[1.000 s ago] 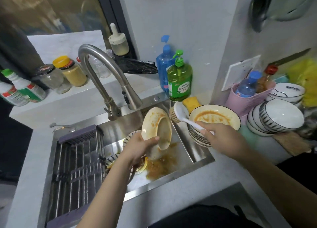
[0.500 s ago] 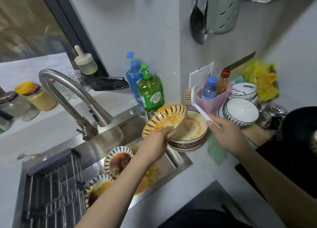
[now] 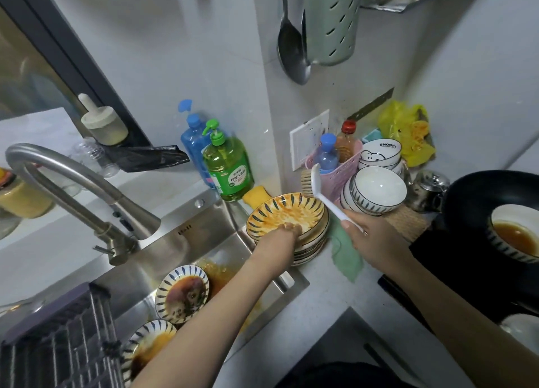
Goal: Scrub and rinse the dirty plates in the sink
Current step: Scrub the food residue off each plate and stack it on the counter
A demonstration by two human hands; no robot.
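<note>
My left hand (image 3: 284, 233) grips the top plate (image 3: 287, 212) of the stack (image 3: 310, 249) at the sink's (image 3: 204, 230) right edge. My right hand (image 3: 370, 238) is clamped on the brush (image 3: 318, 187), bowls (image 3: 377, 190) crowding just behind on the counter (image 3: 315, 309).

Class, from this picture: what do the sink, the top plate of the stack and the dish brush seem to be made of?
Sink: brushed stainless steel, going by its dull grey sheen. Top plate: probably glazed ceramic, glossy with painted dark stripes under orange smears. Dish brush: smooth white handle, likely plastic; tan bristles, material unclear.

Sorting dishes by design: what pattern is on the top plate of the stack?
Dark stripes radiating around the rim of the top plate, smeared orange; head view.
</note>
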